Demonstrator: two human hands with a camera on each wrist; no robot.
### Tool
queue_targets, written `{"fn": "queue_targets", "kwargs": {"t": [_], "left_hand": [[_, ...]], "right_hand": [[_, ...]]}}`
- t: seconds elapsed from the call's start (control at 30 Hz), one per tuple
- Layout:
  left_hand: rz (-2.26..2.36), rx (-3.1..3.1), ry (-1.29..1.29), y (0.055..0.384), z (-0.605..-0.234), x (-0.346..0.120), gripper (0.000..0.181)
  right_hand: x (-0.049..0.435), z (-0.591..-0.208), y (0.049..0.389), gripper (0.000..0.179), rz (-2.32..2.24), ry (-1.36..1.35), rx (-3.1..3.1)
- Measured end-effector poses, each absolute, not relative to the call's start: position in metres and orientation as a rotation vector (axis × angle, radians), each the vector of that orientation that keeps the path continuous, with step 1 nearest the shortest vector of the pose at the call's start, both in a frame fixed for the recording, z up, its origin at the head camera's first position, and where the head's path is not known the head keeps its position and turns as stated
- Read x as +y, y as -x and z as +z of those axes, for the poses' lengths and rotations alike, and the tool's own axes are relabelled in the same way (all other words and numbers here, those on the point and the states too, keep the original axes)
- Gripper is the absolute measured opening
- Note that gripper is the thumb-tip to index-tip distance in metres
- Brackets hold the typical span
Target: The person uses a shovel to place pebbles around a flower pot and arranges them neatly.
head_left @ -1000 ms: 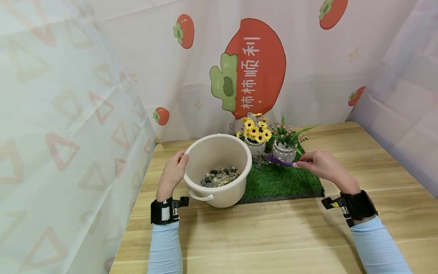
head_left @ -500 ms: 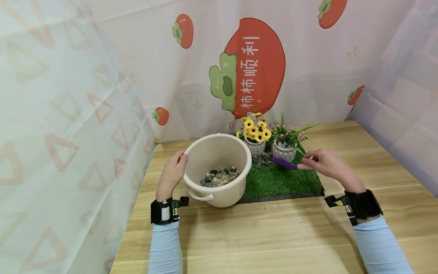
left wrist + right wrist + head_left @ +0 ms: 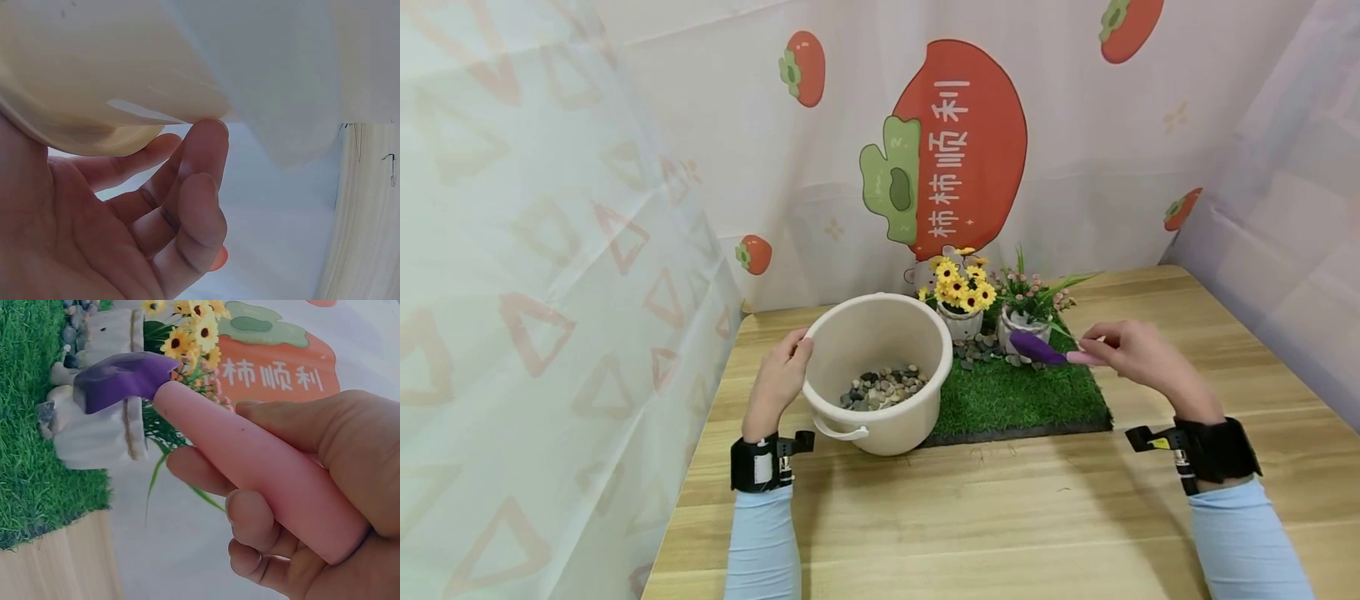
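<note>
My left hand (image 3: pixel 780 377) grips the rim of a cream plastic bucket (image 3: pixel 880 429) at its left side; the left wrist view has the fingers (image 3: pixel 203 150) against the outer wall. Inside the bucket lies a layer of mixed pebbles (image 3: pixel 883 387). My right hand (image 3: pixel 1131 358) holds a small garden trowel by its pink handle (image 3: pixel 250 462), and its purple blade (image 3: pixel 1037 348) overlaps the base of the right flower pot (image 3: pixel 1009 321) in the head view. More pebbles (image 3: pixel 973 348) lie around the feet of both pots.
A green artificial turf mat (image 3: pixel 1015 400) spreads to the right of the bucket on the wooden table (image 3: pixel 925 525). Near the back edge stands a white pot of yellow flowers (image 3: pixel 958 323), beside the pot with pink blossoms and long leaves. A printed curtain (image 3: pixel 820 167) hangs behind.
My right hand has drawn the trowel rightward, away from the pebbles between the pots, and its blade has turned. Pebbles show before the right pot. The left hand and bucket stay put.
</note>
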State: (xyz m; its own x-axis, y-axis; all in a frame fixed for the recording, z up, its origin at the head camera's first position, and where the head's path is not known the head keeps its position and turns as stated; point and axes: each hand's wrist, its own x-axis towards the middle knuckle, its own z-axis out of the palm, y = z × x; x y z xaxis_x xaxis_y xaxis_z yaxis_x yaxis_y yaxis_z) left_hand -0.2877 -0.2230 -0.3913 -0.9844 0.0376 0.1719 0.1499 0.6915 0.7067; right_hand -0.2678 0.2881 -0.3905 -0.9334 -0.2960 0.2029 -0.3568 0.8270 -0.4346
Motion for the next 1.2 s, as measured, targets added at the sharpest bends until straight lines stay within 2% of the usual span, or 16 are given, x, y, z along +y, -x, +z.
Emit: {"fn": "queue_targets", "kwargs": {"t": [0.37,1.2], "left_hand": [[-1.161,-2.746,0.175,0.2884,-0.3892,-0.2221,0.044],[-1.184,-2.736,0.151,0.288,-0.3915,-0.2214,0.045]], "right_hand": [[0.2936,-0.3856,0.2638,0.025,0.727,-0.473,-2.882],[0.2959,-0.3822,0.2617,0.02,0.783,-0.471,-2.808]]}}
